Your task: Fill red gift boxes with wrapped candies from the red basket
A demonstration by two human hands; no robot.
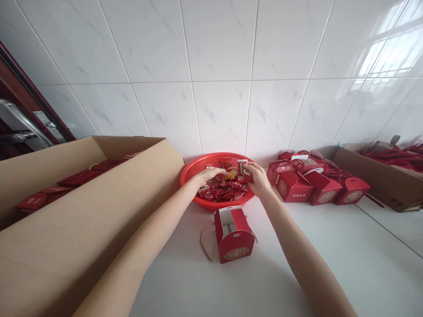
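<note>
A red plastic basket (pixel 189 177) holds a heap of wrapped candies (pixel 220 193), mostly red. Above the heap, my left hand (pixel 210 174) has its fingertips closed at a yellow-wrapped candy (pixel 229 175). My right hand (pixel 259 177) grips a dark red packet (pixel 243 171) with a white-patterned edge, over the basket's right side. Just in front of the basket stands a red gift box (pixel 236 244), its top open and some pale pieces showing inside. A twine handle (pixel 202 242) loops out to its left.
On the left is a large cardboard box (pixel 99 198) with red boxes (pixel 82 176) inside. Several closed red gift boxes (pixel 295 187) sit at right, beside a cardboard tray (pixel 373 180) of red items. A tiled wall (pixel 221 110) stands behind.
</note>
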